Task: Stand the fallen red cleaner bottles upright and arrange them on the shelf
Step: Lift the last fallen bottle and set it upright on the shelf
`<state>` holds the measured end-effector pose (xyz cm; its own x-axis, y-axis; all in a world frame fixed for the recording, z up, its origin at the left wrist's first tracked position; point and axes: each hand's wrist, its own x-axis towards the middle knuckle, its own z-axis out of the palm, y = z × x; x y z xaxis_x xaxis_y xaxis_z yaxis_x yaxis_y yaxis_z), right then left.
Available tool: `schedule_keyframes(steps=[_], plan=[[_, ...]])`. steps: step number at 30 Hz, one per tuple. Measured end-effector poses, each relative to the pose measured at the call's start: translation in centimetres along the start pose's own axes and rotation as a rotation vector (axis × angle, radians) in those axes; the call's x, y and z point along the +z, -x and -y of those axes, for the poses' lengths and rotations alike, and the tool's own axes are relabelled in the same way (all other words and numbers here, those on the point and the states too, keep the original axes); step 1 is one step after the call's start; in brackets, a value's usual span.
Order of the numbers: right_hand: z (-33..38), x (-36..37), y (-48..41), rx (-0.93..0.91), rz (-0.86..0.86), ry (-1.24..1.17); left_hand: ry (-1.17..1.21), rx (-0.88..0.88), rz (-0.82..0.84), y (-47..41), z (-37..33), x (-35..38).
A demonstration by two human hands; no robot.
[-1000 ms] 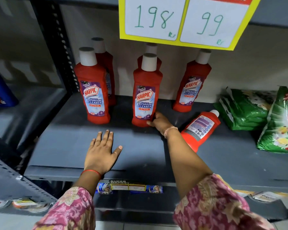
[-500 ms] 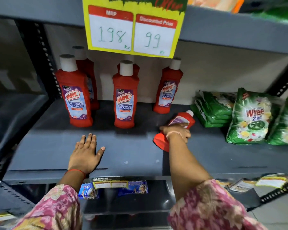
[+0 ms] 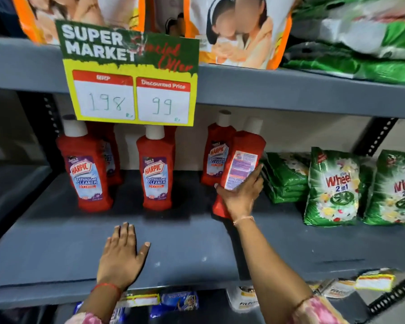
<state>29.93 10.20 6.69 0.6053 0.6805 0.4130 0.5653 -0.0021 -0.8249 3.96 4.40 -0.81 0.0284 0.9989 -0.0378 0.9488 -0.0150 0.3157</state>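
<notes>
Left hand [image 3: 121, 258]: lying flat and open on the shelf [image 3: 197, 249] front, gripping nothing.
Standing bottles [image 3: 158, 169]: sitting upright along the back, to the left of the held one.
Held bottle [image 3: 240, 164]: being tipped nearly upright, back label facing out, base at the shelf, just in front of another bottle.
Right hand [image 3: 241, 195]: wrapping closed around its lower body.
Handling: probably rigid, smooth plastic, weighty if full; gripping mid-body is likely steadiest.
Change: half a second ago this bottle was lying down; now it is rising.

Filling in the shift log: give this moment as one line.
right hand: grips tilted red bottle, back label outward | left hand: flat on shelf | fallen bottles: none visible
</notes>
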Motion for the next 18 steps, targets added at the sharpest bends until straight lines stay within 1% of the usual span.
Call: schedule_keyframes(steps=[2,6,8,13,18], plan=[[-0.4,1.2,-0.7,-0.006,0.004,-0.043,-0.001,-0.013,-0.009,-0.2,0.3,0.2],[-1.5,3.1,-1.2,-0.061,-0.075,-0.063,-0.027,-0.027,-0.005,-0.2,0.3,0.4],[-2.2,3.9,-0.9,-0.059,-0.085,-0.063,-0.025,-0.033,-0.004,-0.2,0.3,0.4],[-3.2,4.6,0.4,-0.053,-0.017,-0.053,-0.007,-0.033,-0.024,-0.1,0.2,0.3],[-2.4,4.3,2.0,0.1,-0.046,0.093,-0.01,-0.037,-0.024,-0.2,0.0,0.4]])
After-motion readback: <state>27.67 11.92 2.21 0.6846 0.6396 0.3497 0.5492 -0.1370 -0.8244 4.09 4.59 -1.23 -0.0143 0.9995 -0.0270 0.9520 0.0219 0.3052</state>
